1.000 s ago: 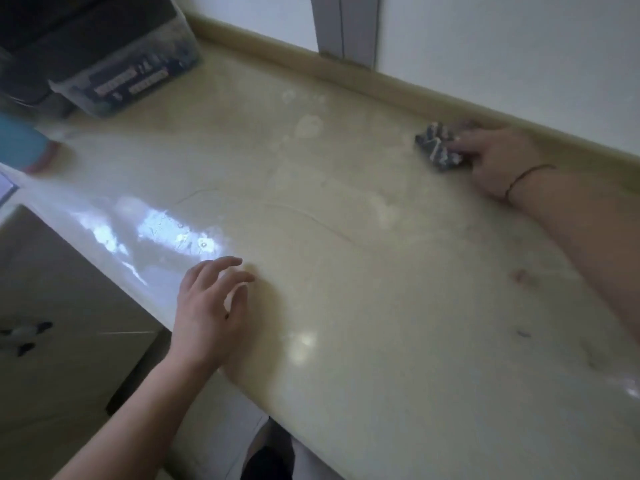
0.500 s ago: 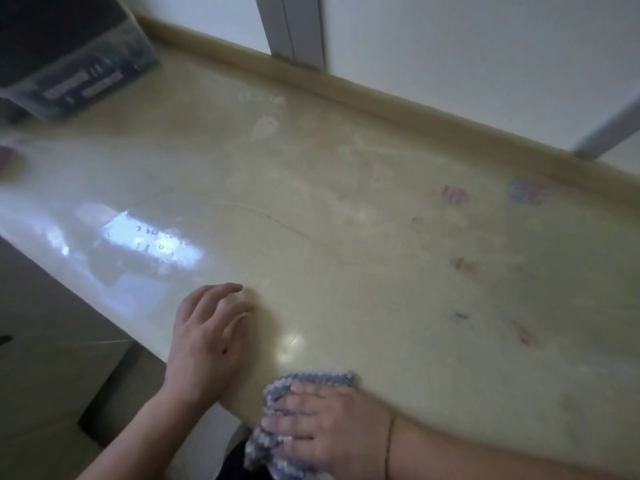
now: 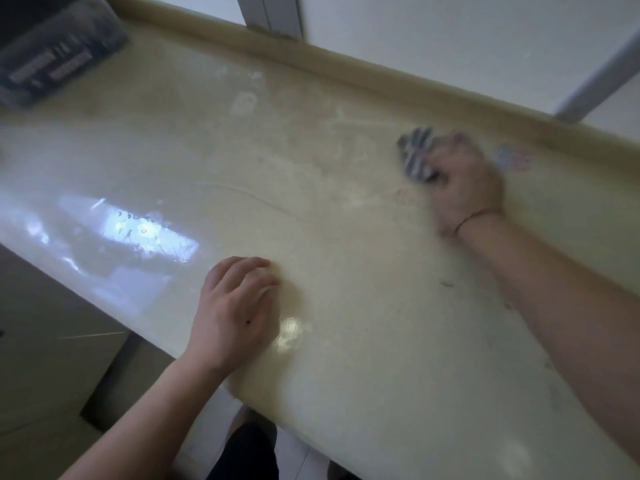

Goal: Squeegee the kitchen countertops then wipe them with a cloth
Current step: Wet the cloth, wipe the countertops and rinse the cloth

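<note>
Right hand (image 3: 465, 176) pressing cloth (image 3: 417, 154) on countertop (image 3: 311, 161), left hand (image 3: 233, 311) resting

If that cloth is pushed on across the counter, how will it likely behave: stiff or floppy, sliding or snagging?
Probably floppy: the cloth is bunched under the right hand. It likely slides easily, since the counter looks glossy with bright reflections. It seems light, one hand moving it alone; blur hides its texture.
</note>
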